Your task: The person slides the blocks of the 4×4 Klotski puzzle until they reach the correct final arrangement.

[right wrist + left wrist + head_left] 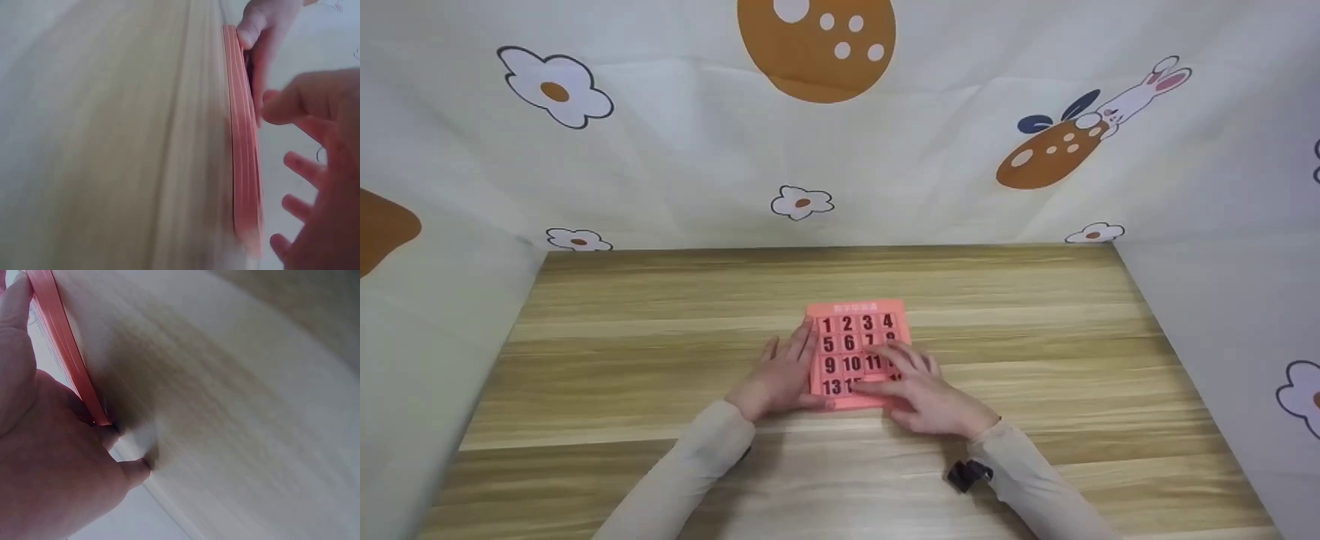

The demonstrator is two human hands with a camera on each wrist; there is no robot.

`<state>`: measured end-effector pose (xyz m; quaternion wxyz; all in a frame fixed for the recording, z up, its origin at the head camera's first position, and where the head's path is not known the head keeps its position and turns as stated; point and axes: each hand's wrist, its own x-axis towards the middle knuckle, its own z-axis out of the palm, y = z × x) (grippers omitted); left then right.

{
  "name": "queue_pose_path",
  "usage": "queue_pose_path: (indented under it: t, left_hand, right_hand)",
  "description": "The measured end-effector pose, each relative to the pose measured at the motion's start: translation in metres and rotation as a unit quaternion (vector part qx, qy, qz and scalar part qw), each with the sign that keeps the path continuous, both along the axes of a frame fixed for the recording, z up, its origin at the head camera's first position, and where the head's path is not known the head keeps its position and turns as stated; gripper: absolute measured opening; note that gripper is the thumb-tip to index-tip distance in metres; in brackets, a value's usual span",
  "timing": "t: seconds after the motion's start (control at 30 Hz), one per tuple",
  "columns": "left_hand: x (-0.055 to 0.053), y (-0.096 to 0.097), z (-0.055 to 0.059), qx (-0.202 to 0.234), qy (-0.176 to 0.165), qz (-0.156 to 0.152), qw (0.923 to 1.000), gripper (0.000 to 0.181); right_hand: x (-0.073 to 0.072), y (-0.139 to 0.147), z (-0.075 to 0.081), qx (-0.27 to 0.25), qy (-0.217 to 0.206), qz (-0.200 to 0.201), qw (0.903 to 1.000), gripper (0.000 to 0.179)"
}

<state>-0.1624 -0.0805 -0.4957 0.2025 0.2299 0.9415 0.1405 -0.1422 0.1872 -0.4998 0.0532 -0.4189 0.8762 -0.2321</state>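
A pink number sliding puzzle (849, 351) lies flat on the table, its tiles printed with black numbers. My left hand (780, 381) holds it at the left, fingers along the side and thumb on the front-left corner. In the left wrist view, fingertips reach past the far end of the pink edge (70, 360). Over the puzzle's right part is my right hand (926, 394), fingers spread and loosely bent. One fingertip is at the bottom-row tile beside 13. This hand covers the right column's lower tiles. The right wrist view shows the puzzle's layered side (243, 140).
The wood-grain table (660, 300) surrounds the puzzle. Behind and at both sides stands a pale curtain (682, 150) with flower, carrot-like and rabbit prints. A small dark object (967, 475) is by the right sleeve's cuff.
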Motion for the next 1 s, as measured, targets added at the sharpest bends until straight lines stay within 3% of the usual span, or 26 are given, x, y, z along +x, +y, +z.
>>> queue_pose_path:
  t: [0.27,0.4,0.53,0.67,0.9,1.0]
  left_hand:
    - [0.002,-0.001,0.001,0.013,-0.01,0.009,0.9998,0.116]
    - [0.002,-0.002,0.0,0.014,-0.01,0.009,0.9998,0.116]
    - [0.003,-0.003,0.0,0.01,0.003,0.0,0.9999,0.115]
    - [0.002,-0.002,0.001,0.004,0.01,-0.004,0.9999,0.114]
    - [0.0,-0.001,0.001,0.007,-0.001,-0.005,1.0,0.113]
    - [0.0,-0.001,0.001,0.008,-0.004,0.0,1.0,0.114]
  right_hand:
    - [-0.006,0.003,0.01,-0.028,0.016,-0.071,0.997,0.027]
    - [-0.006,-0.005,0.013,-0.01,0.011,-0.056,0.9983,0.037]
    - [-0.002,-0.025,0.014,0.041,0.011,-0.016,0.999,0.048]
    - [-0.001,-0.041,0.014,0.088,0.017,0.01,0.996,0.048]
    - [-0.004,-0.034,0.016,0.052,0.034,-0.043,0.9971,0.032]
    - [-0.006,-0.033,0.016,0.04,0.038,-0.052,0.9971,0.034]
